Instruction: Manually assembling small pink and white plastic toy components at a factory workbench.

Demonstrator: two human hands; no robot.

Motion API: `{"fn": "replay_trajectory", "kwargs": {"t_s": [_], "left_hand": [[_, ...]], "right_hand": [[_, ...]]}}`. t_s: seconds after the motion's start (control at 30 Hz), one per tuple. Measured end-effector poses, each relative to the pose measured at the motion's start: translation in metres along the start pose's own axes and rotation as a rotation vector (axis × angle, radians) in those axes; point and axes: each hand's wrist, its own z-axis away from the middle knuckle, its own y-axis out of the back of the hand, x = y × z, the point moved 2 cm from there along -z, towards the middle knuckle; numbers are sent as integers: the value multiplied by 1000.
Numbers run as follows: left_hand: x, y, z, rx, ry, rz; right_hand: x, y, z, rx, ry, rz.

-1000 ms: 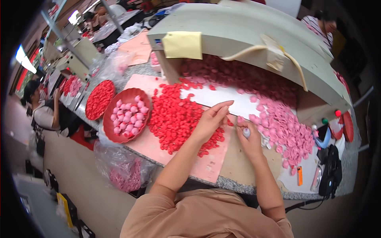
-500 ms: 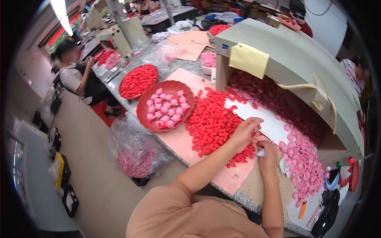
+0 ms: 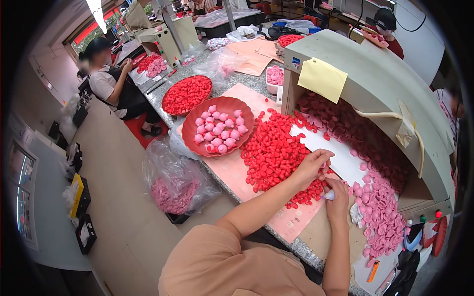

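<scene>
Both hands stayed over the granite worktop (image 3: 224, 81), view swung left.

Small whitish item (image 3: 329, 196) in right hand (image 3: 338, 200) too small to identify; left hand (image 3: 312, 165) fingers curled, grip contents hidden.

I see a red bowl (image 3: 190, 129) of pink pieces, a clear bag (image 3: 174, 183) of pink pieces on the floor, and a yellow note (image 3: 322, 79) on the hood.

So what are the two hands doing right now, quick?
Left hand: fingers curled, pinching at the red pieces; the grip itself is hidden.
Right hand: closed on a small white-blue thing.
</scene>
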Motion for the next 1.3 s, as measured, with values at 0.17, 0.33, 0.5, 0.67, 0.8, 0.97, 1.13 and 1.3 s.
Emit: {"fn": "replay_trajectory", "kwargs": {"t_s": [0.17,0.33,0.5,0.67,0.8,0.97,1.13,1.3], "left_hand": [[-4,-6,-4,0,-12,37],[3,-1,-1,13,55,74],[-9,-20,8,-112,120,-221],[-12,-29,19,-230,141,-245],[-20,-39,23,-275,83,-332],[-25,-36,20,-325,34,-466],[-22,-33,14,-230,151,-105],[-24,-29,12,-182,296,145]], "right_hand": [[4,3,2,-19,86,71],[5,5,3,15,1,-91],[24,26,9,132,-570,-850],[20,28,10,211,-582,-1309],[26,27,16,193,-589,-1384],[27,25,18,168,-581,-1348],[27,34,13,174,-666,-1391],[39,42,18,147,-714,-1436]]}}
